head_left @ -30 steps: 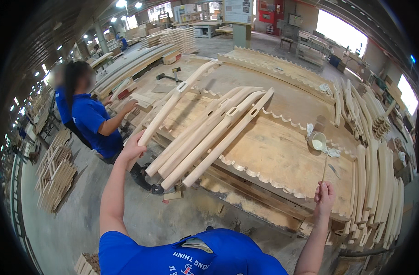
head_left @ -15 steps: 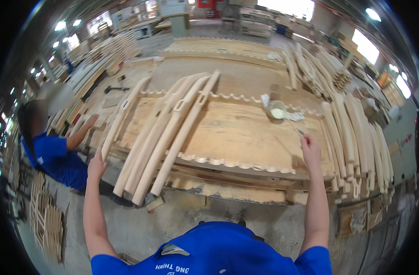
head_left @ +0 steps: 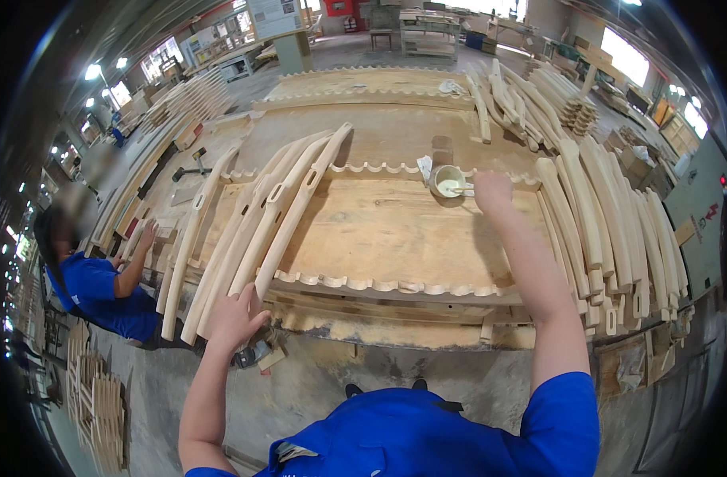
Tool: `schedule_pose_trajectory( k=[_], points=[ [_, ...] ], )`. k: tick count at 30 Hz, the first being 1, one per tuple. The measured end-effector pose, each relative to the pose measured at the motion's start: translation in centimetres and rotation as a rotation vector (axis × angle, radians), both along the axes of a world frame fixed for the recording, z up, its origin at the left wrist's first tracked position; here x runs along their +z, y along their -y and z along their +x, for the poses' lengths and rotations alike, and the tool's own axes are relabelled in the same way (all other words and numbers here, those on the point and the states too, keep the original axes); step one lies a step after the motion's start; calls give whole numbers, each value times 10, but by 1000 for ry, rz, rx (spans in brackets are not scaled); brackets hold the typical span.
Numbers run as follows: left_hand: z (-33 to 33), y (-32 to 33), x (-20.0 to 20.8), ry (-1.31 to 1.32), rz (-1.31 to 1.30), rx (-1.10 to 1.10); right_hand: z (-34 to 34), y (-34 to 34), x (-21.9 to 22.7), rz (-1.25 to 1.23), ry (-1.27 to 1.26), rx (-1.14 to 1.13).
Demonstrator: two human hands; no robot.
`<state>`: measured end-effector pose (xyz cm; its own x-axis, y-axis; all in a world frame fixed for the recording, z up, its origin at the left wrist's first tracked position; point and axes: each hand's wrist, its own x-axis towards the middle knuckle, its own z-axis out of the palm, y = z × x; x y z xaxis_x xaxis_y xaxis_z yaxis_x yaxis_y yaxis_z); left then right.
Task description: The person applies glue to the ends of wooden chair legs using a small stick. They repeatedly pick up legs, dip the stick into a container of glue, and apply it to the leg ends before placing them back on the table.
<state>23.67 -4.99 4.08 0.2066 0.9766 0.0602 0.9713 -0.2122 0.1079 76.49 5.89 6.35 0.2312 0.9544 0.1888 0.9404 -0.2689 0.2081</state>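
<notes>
My right hand is closed around a thin stick, whose far end dips into a cup of white liquid. Most of the stick is hidden by the hand. My left hand lies with spread fingers over the lower ends of the pale, curved wooden bars. These bars have slots cut near their upper parts and lean side by side across the bench's scalloped strips. Another slotted bar lies apart, to their left.
A scalloped strip runs along the bench's front edge. Many more curved bars are stacked at the right. A white cloth touches the cup. At the left, a co-worker in a blue shirt reaches over the bench near a clamp.
My left hand has let go of the leftmost bar and moved right onto the other bars' ends. My right hand has moved forward and left, bringing the stick further into the cup.
</notes>
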Motion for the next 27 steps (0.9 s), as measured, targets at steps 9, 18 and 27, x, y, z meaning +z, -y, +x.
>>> schedule_pose_trajectory(
  k=[9,18,27],
  points=[
    [19,-14,-9,383,-210,215,25,14,-56,183,-412,-72],
    [78,80,-60,625,-95,249,55,13,-79,271,-699,76],
    [81,137,-103,581,-42,214,46,22,-88,359,-660,115]
  ],
)
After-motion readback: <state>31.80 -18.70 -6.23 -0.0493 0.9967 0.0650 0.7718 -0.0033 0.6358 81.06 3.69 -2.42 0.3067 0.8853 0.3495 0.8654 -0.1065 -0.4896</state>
